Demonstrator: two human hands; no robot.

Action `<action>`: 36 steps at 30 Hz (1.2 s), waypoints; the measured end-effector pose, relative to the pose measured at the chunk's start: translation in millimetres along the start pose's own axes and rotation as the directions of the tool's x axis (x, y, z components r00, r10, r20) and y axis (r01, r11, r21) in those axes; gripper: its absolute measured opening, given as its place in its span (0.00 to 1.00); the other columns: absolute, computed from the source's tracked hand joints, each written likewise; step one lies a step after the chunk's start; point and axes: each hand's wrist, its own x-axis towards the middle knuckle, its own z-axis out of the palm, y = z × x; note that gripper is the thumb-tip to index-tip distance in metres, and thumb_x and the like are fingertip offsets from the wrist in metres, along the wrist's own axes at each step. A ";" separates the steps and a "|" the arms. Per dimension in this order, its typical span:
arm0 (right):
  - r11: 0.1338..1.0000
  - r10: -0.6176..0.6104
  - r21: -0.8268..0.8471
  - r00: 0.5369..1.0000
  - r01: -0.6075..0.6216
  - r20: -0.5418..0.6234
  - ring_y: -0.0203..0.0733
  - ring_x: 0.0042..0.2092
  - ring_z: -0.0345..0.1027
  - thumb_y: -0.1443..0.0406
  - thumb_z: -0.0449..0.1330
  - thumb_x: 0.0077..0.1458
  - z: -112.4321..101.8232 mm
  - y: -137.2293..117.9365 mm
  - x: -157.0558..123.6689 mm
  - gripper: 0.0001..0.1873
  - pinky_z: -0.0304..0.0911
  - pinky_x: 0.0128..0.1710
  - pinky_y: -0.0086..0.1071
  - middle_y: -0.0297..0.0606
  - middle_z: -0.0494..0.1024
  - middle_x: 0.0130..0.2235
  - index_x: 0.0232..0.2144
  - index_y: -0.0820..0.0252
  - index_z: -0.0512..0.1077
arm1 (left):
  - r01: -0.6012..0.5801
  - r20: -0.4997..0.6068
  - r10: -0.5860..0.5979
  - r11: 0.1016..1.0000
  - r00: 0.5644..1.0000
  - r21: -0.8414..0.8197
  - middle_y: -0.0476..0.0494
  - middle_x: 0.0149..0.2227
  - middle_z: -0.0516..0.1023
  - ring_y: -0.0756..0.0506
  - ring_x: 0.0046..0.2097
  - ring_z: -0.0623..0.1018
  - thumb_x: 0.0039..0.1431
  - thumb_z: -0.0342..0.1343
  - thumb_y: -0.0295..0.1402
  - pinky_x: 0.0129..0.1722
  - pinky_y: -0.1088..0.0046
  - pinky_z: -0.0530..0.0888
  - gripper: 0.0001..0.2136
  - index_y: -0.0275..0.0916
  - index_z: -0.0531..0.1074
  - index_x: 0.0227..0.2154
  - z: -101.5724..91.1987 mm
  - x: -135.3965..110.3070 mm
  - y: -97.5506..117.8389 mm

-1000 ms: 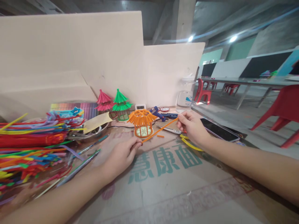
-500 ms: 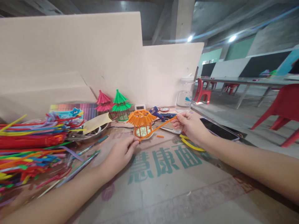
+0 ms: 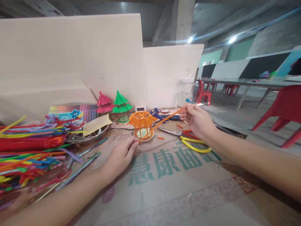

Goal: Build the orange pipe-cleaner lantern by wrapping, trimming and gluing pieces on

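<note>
My left hand (image 3: 121, 155) pinches the near end of an orange pipe cleaner (image 3: 160, 124). My right hand (image 3: 197, 121) pinches its far end, raised above the table, so the stem runs taut and slanted between the two hands. Just behind the stem stands a small orange pavilion (image 3: 141, 123) made of pipe cleaners, on a pale round base. Short orange offcuts (image 3: 161, 137) lie on the cardboard beside it.
A heap of coloured pipe cleaners (image 3: 28, 147) fills the left. Pink (image 3: 104, 103) and green (image 3: 121, 105) pavilions stand at the back by a blue glue gun (image 3: 156, 113). Yellow-handled scissors (image 3: 192, 143) lie under my right wrist. A jar (image 3: 185, 94) and red chairs (image 3: 282, 114) are to the right.
My right hand has lifted and drifted right with its end of the orange stem, uncovering the scissors. My left hand has stayed put, holding its end of the stem.
</note>
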 end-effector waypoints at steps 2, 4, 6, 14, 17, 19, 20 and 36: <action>0.998 0.052 -0.023 0.998 -0.051 0.045 0.34 0.27 0.70 0.53 0.63 0.55 1.8 4.6 -7.8 0.15 0.67 0.28 0.28 0.36 0.78 0.29 0.33 0.57 0.70 | 0.028 -0.009 -0.029 0.997 1.000 -0.069 0.49 0.27 0.71 0.48 0.31 0.72 0.68 0.40 0.36 0.33 0.72 0.68 0.13 0.39 0.65 0.29 -0.6 -1.2 -0.1; 0.985 0.124 -0.137 0.981 -0.104 0.152 0.35 0.27 0.69 0.50 0.62 0.53 6.0 12.2 -21.2 0.18 0.66 0.27 0.29 0.36 0.78 0.30 0.36 0.59 0.72 | 0.026 -0.021 -0.028 0.993 0.999 -0.112 0.49 0.28 0.73 0.48 0.31 0.72 0.69 0.39 0.36 0.34 0.73 0.69 0.13 0.39 0.65 0.31 -0.5 -2.9 -0.1; 0.948 0.185 -0.305 0.940 -0.093 0.286 0.36 0.28 0.70 0.54 0.64 0.52 13.1 19.8 -37.3 0.17 0.67 0.29 0.31 0.37 0.79 0.32 0.39 0.59 0.76 | -0.011 -0.025 0.008 0.994 1.000 -0.104 0.49 0.29 0.74 0.48 0.31 0.73 0.69 0.40 0.36 0.34 0.73 0.69 0.13 0.39 0.66 0.31 0.6 -4.8 0.3; 0.817 0.176 -0.535 0.791 0.215 0.586 0.47 0.44 0.74 0.62 0.60 0.56 48.8 25.9 -76.8 0.10 0.67 0.47 0.40 0.35 0.82 0.40 0.37 0.50 0.80 | -0.141 0.130 0.149 0.988 0.980 -0.066 0.49 0.30 0.76 0.50 0.30 0.74 0.68 0.44 0.34 0.31 0.76 0.67 0.10 0.40 0.71 0.37 9.4 -6.8 2.5; 0.810 0.173 -0.550 0.815 0.202 0.553 0.42 0.35 0.73 0.60 0.57 0.59 53.6 22.9 -74.3 0.12 0.68 0.39 0.36 0.37 0.81 0.32 0.32 0.57 0.79 | -0.167 0.106 0.170 0.985 0.980 -0.042 0.48 0.31 0.77 0.49 0.32 0.75 0.67 0.45 0.33 0.32 0.75 0.68 0.11 0.39 0.72 0.35 10.0 -5.8 2.0; 0.853 0.120 -0.497 0.869 0.157 0.481 0.38 0.29 0.70 0.57 0.55 0.60 53.4 19.6 -68.7 0.15 0.67 0.32 0.32 0.36 0.78 0.27 0.30 0.61 0.76 | -0.177 0.068 0.178 0.984 0.982 -0.015 0.46 0.31 0.78 0.48 0.33 0.75 0.67 0.46 0.33 0.34 0.74 0.68 0.11 0.38 0.72 0.33 9.6 -5.4 1.4; 0.879 0.076 -0.451 0.891 0.151 0.447 0.37 0.27 0.70 0.56 0.55 0.60 52.7 17.6 -65.8 0.16 0.66 0.31 0.32 0.36 0.77 0.27 0.30 0.61 0.74 | -0.178 0.049 0.179 0.984 0.983 -0.007 0.46 0.32 0.78 0.48 0.34 0.75 0.66 0.47 0.33 0.35 0.74 0.68 0.11 0.38 0.73 0.32 9.3 -5.2 1.3; 0.731 -0.049 -0.592 0.892 0.338 0.449 0.36 0.28 0.64 0.59 0.52 0.63 27.8 26.6 -59.7 0.14 0.59 0.30 0.30 0.32 0.69 0.25 0.28 0.58 0.66 | -0.306 0.089 0.307 0.952 0.948 -0.017 0.35 0.52 0.75 0.41 0.52 0.74 0.58 0.47 0.22 0.54 0.61 0.70 0.17 0.35 0.72 0.49 53.8 48.7 19.7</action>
